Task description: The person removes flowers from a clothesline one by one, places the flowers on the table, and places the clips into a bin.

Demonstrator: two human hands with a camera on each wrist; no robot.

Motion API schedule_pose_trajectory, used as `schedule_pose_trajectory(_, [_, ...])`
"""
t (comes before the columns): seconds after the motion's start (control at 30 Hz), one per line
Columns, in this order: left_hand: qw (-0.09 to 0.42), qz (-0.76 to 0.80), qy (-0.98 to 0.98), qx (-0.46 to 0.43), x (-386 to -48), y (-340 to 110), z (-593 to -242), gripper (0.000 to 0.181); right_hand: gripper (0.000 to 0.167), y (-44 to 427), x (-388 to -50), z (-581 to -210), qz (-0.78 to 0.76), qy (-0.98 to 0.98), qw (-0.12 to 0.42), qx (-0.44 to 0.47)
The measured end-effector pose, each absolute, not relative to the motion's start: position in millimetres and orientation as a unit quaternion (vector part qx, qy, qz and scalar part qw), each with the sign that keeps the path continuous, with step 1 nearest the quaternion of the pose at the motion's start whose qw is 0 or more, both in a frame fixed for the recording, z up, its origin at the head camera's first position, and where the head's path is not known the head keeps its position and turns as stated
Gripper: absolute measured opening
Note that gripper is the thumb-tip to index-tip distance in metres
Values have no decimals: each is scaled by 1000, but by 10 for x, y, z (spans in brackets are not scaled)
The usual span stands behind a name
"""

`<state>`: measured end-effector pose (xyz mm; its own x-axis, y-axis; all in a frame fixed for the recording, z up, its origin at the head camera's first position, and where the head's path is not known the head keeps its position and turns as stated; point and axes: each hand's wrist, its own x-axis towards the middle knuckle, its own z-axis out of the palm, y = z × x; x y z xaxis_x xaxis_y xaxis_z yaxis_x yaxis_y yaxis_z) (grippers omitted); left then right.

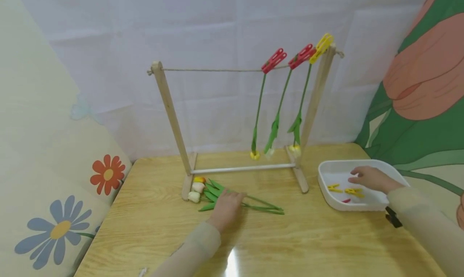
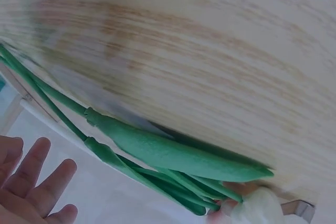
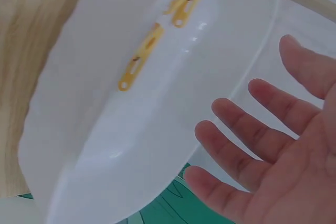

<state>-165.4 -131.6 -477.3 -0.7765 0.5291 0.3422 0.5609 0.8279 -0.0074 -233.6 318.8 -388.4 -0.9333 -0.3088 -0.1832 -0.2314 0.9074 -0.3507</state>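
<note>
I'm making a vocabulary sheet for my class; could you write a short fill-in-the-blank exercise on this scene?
1. Three green-stemmed tulips hang upside ____ from the thin brown twine.
2. Two red plastic clothespins and one ____-coloured clothespin hold them there.
3. The person's right hand is over a round-cornered, ____-coloured plastic tray.

Missing words: down; yellow; white.

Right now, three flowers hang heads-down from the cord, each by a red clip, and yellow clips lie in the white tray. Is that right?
Not quite: the head view shows two red clips on the cord, but the rightmost clip is yellow. The three flowers do hang heads-down, and yellow clips lie in the white tray.
</note>
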Motion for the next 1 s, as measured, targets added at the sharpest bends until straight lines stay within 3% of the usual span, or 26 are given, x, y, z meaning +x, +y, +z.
schedule_pose_trajectory(0.47, [167,-121,-949,-239,-1696,-1272,-4556,24,43,3093,-2228,-3662,-173,972,65,-148])
schedule_pose_trajectory(1.0, [200,-253,-920,-222,-1768,-1180,-4275,26,49,2842,-2077,-3453,-223,964,47,-137])
